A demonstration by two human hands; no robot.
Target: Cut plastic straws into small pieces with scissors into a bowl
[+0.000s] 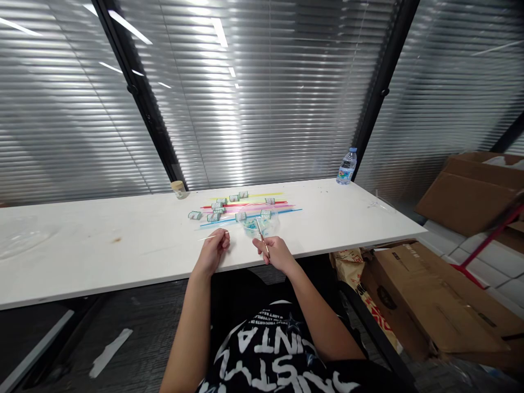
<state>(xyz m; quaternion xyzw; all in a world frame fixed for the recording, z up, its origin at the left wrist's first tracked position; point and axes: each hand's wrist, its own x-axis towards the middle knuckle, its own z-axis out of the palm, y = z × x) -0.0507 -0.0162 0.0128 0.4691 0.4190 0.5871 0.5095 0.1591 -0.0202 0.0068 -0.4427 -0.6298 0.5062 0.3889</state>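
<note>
Your left hand pinches a thin pale strip against the table. Your right hand is closed around small scissors, blades pointing to twelve o'clock over a clear dish just beyond. The strip could slip or buckle if your pinch loosens, and the blades could nudge the dish. At twelve o'clock lie about four long colored straws and roughly ten small rolls. One bottle stands at two o'clock, one small jar at eleven.
</note>
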